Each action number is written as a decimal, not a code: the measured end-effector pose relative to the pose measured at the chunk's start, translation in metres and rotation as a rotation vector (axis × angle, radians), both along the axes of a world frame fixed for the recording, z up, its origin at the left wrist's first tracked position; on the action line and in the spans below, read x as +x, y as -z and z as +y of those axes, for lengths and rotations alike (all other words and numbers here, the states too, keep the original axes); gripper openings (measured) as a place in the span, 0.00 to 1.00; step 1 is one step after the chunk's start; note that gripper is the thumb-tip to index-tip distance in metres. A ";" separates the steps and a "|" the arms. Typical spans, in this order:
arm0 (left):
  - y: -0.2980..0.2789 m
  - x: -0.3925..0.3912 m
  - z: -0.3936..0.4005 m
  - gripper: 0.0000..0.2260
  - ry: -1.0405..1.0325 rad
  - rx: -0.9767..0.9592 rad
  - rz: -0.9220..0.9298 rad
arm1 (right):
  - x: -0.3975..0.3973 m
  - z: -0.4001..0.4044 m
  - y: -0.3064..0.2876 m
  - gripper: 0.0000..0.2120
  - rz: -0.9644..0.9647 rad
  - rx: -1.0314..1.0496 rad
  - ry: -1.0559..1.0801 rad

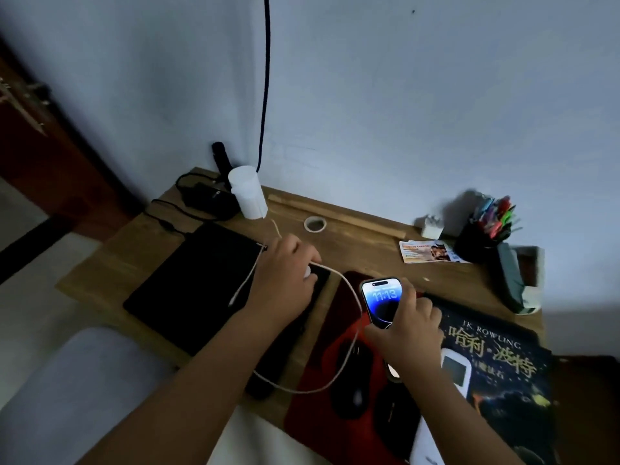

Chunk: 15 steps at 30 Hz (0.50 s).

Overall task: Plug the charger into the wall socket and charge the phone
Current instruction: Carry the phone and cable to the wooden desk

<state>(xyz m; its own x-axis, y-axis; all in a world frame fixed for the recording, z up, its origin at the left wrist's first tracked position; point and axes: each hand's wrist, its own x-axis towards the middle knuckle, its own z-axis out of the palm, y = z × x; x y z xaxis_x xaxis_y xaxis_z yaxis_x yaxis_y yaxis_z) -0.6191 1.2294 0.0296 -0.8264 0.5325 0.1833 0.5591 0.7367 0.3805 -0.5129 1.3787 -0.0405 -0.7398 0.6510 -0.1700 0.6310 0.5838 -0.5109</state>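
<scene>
My right hand [407, 325] grips a phone [382, 298] by its lower part, above the red mat; the screen is lit and reads 11:13. My left hand [285, 275] is closed around a white charger cable [349, 330] over the black laptop, with a small white piece showing at its fingertips. The cable loops down from that hand, across the mat and back under my left forearm. Another stretch with a loose plug end [235, 298] lies on the laptop. A white charger plug [431, 226] sits by the wall at the back right. No wall socket is in view.
On the wooden desk [362, 250] lie a shut black laptop [194, 283], a black mouse [350, 387] on a red mat [322, 374], a dark book [503, 367], a pen cup [483, 236], a white cup [248, 193], a tape ring [315, 224] and a card [426, 251]. A dark cord [265, 82] hangs down the wall.
</scene>
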 end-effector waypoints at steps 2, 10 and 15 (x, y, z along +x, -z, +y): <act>0.010 -0.016 0.007 0.08 0.052 -0.012 -0.088 | -0.015 0.000 0.010 0.46 -0.056 -0.001 0.024; 0.045 -0.088 0.018 0.13 0.223 -0.096 -0.369 | -0.058 0.004 0.051 0.45 -0.278 -0.015 0.222; 0.053 -0.118 0.012 0.22 0.364 -0.096 -0.459 | -0.070 -0.006 0.055 0.42 -0.294 0.017 0.331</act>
